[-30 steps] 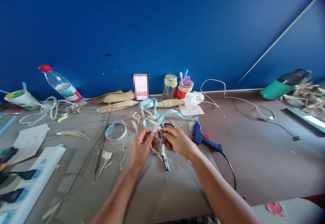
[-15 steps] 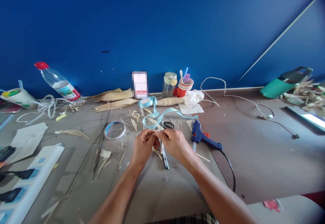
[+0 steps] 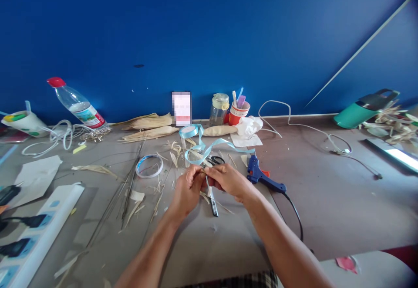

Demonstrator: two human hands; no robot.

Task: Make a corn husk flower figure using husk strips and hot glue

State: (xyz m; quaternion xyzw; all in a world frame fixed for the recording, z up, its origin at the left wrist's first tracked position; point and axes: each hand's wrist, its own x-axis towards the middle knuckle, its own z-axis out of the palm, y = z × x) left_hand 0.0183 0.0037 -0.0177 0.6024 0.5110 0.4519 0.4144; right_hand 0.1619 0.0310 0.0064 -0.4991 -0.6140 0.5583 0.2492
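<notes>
My left hand (image 3: 188, 188) and my right hand (image 3: 230, 181) meet over the middle of the desk, thumbs and forefingers pinched together. A small pale piece, perhaps husk, shows between the fingertips; most of it is hidden. Just below my hands lies a cutter knife (image 3: 213, 205), its upper part covered. Black-handled scissors (image 3: 216, 160) are right behind my fingers. A light blue ribbon (image 3: 212, 145) curls from its roll behind them. To the right rests a blue glue gun (image 3: 261, 175). A roll of tape (image 3: 149, 166) lies left of my hands.
Thin wires (image 3: 129, 188) and husk scraps lie left. A white power strip (image 3: 42, 235) fills the lower left. Along the wall stand a tilted bottle (image 3: 83, 109), a jar (image 3: 218, 108) and red cups (image 3: 238, 114). A green flask (image 3: 354, 113) lies right.
Both hands stay together; my right fingers have shifted slightly and curl in more beneath the pinch. The whole view has moved a little.
</notes>
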